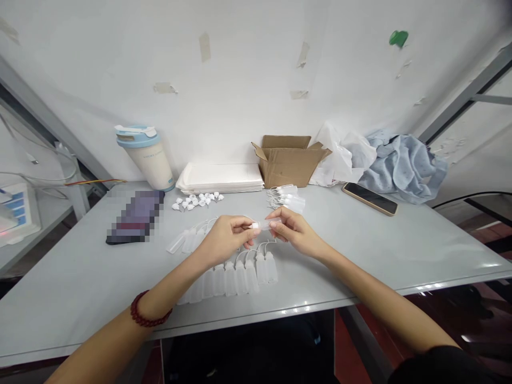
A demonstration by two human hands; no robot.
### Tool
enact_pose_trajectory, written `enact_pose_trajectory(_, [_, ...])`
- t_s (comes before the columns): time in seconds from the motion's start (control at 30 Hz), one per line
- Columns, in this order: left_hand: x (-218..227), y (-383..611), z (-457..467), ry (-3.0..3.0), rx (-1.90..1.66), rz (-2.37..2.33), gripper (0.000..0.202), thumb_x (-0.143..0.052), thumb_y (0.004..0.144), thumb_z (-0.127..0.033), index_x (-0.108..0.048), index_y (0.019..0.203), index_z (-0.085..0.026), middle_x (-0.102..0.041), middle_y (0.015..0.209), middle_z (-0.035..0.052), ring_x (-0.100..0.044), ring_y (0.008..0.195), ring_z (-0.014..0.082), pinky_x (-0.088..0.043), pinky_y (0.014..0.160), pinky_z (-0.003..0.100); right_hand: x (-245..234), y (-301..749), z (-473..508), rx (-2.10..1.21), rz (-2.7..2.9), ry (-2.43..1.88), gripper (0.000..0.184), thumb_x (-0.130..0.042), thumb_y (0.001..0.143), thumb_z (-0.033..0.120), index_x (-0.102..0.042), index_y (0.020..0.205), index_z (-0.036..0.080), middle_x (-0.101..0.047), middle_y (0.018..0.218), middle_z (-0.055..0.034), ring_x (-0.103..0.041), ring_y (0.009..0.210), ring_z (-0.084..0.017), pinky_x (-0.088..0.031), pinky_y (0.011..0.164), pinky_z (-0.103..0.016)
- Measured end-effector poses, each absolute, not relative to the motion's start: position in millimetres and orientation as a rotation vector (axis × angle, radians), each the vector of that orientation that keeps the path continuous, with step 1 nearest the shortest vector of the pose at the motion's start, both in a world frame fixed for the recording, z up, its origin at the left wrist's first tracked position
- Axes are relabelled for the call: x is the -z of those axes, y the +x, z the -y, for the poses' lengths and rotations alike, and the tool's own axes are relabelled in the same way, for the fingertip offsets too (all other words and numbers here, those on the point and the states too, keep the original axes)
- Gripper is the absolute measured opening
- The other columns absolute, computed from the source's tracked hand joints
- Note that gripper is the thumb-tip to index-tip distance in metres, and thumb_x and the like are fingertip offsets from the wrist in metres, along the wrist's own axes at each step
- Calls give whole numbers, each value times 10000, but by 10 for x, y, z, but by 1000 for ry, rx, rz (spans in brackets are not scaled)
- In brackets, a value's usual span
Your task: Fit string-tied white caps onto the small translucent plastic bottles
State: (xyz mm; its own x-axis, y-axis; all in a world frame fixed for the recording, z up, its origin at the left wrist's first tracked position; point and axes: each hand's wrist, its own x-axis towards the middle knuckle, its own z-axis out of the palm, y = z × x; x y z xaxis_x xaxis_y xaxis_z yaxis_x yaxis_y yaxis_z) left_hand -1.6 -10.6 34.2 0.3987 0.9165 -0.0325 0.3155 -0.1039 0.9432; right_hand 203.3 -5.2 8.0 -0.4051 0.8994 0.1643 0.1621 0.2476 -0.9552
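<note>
A small translucent plastic bottle [264, 224] lies sideways between my two hands, above the middle of the table. My right hand [299, 232] pinches its body from the right. At its left end, the fingertips of my left hand [226, 237] close on a white cap [255, 226]; whether the cap is seated on the neck I cannot tell. Below my hands, a row of similar bottles [230, 280] with thin white tubes lies on the table. More bottles [176, 242] lie partly hidden behind my left hand, and a small pile of bottles [295, 203] sits beyond my right hand.
Loose white caps [199, 200] lie in front of a stack of white sheets [224, 178]. Along the wall stand a tumbler [150, 160], an open cardboard box [291, 166], a plastic bag [340, 154] and blue cloth [404, 168]. A phone [370, 198] lies right, a pixelated dark object [138, 216] left.
</note>
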Motion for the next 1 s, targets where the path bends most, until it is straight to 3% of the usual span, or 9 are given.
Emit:
enact_pose_trajectory(0.17, [-269,18,135,1880,-903,-1105,153,-597,813,-264,-699,849,-157,-682,789,31,-633,655,143,-535,634,243,-85,2017,41,-1256,1699,-941,302,-544,875,466,-526,938,171,-558,648,24,-437,509,-79,-317,491,-235])
enact_pose_trajectory(0.53, [-353,-15,108,1662,-676,-1077,415,-486,896,-464,-645,699,-136,-658,677,28,-627,564,123,-507,573,227,-91,2003,54,-1235,1646,-957,363,-571,844,500,-526,988,170,-606,695,-4,-458,519,-88,-359,509,-250])
enact_pose_trajectory(0.8, [-338,-3,149,2111,-807,-1043,293,-449,919,-278,-566,677,-160,-570,657,2,-552,609,118,-429,585,226,-118,2004,44,-1347,1598,-904,366,-583,835,521,-528,920,169,-603,660,9,-442,482,-75,-349,490,-243])
enact_pose_trajectory(1.0, [-272,-22,134,2416,-953,-943,188,-417,928,-215,-585,856,-170,-569,761,25,-496,650,130,-398,613,245,-181,2000,52,-1408,1557,-873,352,-591,833,518,-519,873,176,-607,648,13,-441,464,-73,-352,485,-248])
